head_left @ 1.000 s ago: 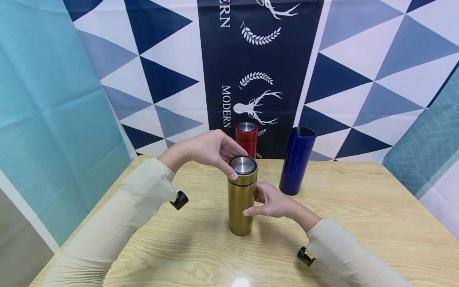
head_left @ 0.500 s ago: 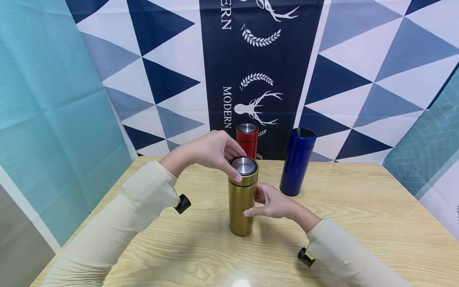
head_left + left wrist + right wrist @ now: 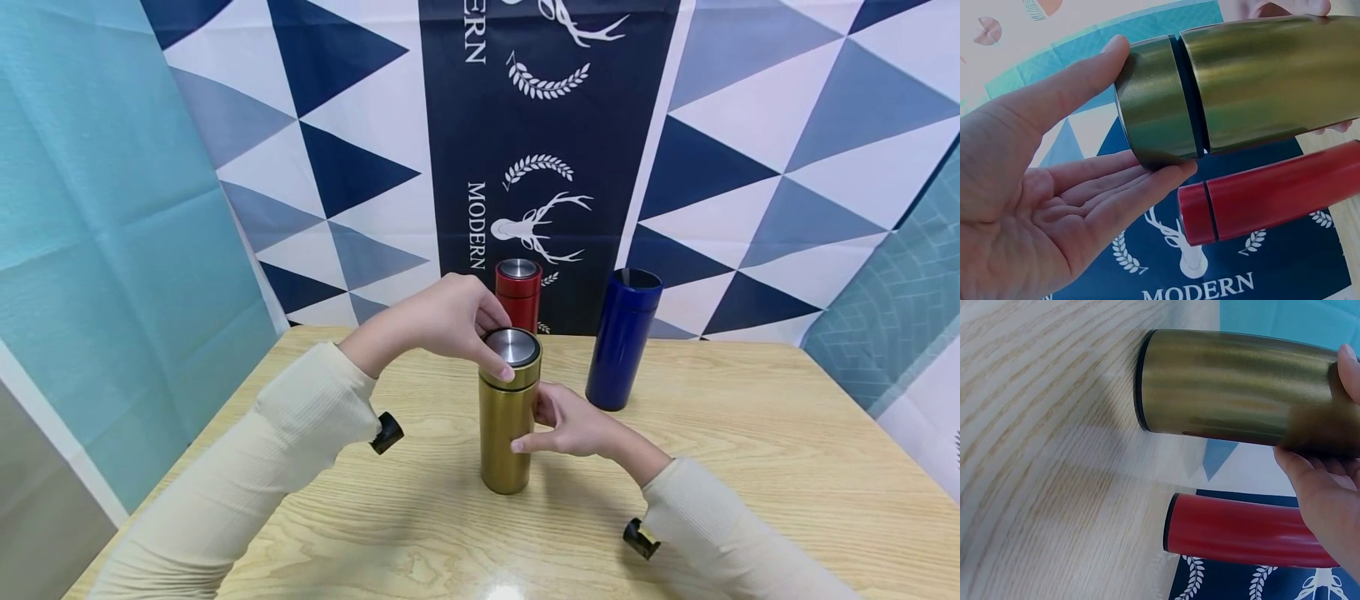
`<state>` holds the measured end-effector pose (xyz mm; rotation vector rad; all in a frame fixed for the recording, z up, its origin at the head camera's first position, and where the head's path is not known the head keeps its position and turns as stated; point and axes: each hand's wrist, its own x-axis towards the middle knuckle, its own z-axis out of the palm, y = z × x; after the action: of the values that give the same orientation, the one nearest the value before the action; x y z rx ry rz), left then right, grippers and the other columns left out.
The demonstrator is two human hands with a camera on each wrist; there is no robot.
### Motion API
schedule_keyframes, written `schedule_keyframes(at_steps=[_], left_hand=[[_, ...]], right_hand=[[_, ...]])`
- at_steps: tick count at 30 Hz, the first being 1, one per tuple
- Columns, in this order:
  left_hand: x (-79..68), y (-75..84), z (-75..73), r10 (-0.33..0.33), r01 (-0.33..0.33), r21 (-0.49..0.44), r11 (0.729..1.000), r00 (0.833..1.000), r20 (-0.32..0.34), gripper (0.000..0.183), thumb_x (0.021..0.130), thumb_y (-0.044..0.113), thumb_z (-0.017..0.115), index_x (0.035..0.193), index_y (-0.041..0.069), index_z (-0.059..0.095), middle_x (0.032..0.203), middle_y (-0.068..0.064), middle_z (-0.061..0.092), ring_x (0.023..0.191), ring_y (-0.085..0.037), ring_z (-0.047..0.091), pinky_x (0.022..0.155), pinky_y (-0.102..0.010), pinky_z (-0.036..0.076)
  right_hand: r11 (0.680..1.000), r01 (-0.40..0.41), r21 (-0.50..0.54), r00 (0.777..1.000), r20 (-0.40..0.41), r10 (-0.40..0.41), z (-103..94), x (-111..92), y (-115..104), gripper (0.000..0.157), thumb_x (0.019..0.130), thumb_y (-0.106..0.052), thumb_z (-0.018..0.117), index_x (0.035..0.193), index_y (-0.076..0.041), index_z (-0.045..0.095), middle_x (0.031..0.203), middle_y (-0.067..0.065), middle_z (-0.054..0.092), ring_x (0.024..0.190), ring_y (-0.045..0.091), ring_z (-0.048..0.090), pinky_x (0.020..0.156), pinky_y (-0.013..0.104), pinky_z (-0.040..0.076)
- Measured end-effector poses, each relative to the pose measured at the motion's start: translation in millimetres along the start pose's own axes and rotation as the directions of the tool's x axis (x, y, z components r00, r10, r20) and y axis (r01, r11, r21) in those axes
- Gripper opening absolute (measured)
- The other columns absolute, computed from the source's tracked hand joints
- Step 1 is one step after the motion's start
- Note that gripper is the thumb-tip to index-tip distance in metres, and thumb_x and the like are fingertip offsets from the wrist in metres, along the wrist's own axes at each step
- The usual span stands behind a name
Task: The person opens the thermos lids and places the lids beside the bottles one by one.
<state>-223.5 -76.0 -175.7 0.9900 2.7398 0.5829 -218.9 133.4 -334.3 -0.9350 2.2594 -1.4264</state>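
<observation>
Gold flask (image 3: 506, 437), one, upright at the centre of the head frame, base on the wooden table (image 3: 735, 450); cap (image 3: 513, 347) seated on top, steel disc uppermost, a dark seam below it; whether the thread is loosened cannot be told; left hand (image 3: 453, 317), reaching in from the left of the frame, pinches the cap between thumb on the near side and fingers on the far side, palm clear of the disc, a hold probably chosen to leave the rim free to turn; right hand (image 3: 573, 421), from lower right, grips the body below, thumb in front, fingers round behind and partly hidden, seemingly to keep the flask from spinning or tipping; red flask (image 3: 517, 296), capped, above centre, partly hidden behind the gold one; blue flask (image 3: 624, 342), right of centre, its top dark, whether lidless unclear; both stand well behind the grip, which likely leaves the hands working room; patterned cloth (image 3: 547, 125), upper frame, apparently a backdrop.
</observation>
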Motion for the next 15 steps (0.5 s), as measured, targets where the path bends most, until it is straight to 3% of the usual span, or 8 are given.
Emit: schedule_keyframes(at_steps=[8,12,15], left_hand=[[1.7,-6.7,-1.6,0.03,-0.031,0.027,0.999,0.999,0.039,0.055,0.074,0.038,0.082,0.117,0.009,0.065,0.113,-0.002,0.071,0.103,-0.014,0.067,0.092,-0.028,0.055],[8.5,-12.1,-4.4,0.092,-0.087,-0.053,0.995,0.99,0.107,0.064,0.075,0.033,0.082,0.129,0.008,0.058,0.128,-0.003,0.064,0.12,-0.016,0.062,0.104,-0.031,0.049],[13.4,-15.9,-6.0,0.17,-0.147,-0.142,0.979,0.972,0.164,0.064,0.076,0.024,0.082,0.132,0.007,0.056,0.133,-0.004,0.061,0.124,-0.016,0.059,0.107,-0.031,0.046]], right_hand=[[1.0,0.027,-0.004,1.0,0.008,-0.027,-0.9,1.1,1.2,0.065,0.083,-0.013,0.074,0.136,0.005,0.04,0.132,0.022,0.056,0.122,0.027,0.058,0.108,0.039,0.045],[0.999,0.036,0.002,0.999,0.006,-0.036,-0.9,1.5,2.3,0.065,0.083,-0.012,0.074,0.135,0.006,0.041,0.132,0.023,0.056,0.12,0.021,0.058,0.107,0.033,0.046],[0.999,0.04,0.001,0.999,0.005,-0.04,-0.7,1.6,3.0,0.064,0.083,-0.012,0.074,0.135,0.006,0.041,0.131,0.023,0.056,0.118,0.019,0.059,0.106,0.031,0.047]])
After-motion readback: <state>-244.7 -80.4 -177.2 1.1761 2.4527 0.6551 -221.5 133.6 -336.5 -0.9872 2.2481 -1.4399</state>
